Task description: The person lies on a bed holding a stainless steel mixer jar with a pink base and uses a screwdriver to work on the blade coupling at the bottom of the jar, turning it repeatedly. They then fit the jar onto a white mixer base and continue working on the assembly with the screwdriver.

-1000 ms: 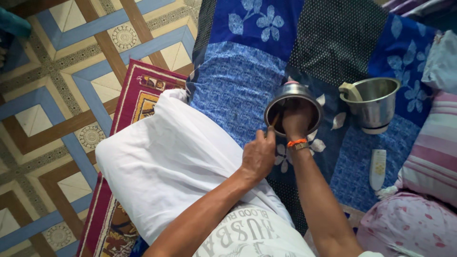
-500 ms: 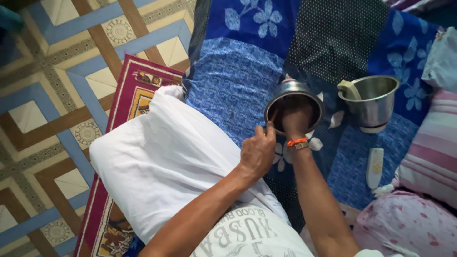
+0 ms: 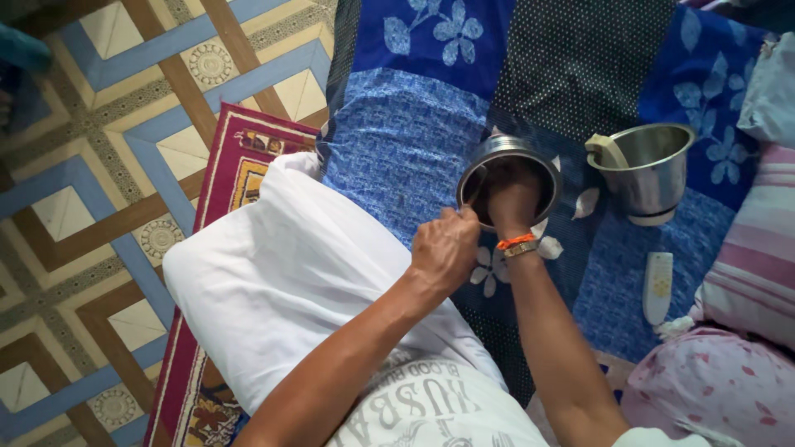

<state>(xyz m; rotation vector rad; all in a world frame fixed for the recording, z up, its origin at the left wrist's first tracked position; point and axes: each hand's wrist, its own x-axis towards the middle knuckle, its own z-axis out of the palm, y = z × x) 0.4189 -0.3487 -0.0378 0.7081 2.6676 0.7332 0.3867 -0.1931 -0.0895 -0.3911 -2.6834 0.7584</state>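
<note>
Steel pot point(image 3: 507, 157) on quilt point(image 3: 406, 141): my right hand point(image 3: 513, 199) inside, grip hidden. Left hand point(image 3: 445, 248) just beside rim, fingers pinching thin stick point(image 3: 476, 189). Second steel cup point(image 3: 650, 170) right of pot, contents unclear.

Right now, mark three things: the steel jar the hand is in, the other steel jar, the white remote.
steel jar with hand inside point(image 3: 497, 151) head view, far rim
second steel jar point(image 3: 654, 178) head view, outer side wall
white remote point(image 3: 657, 285) head view, middle of body
</note>
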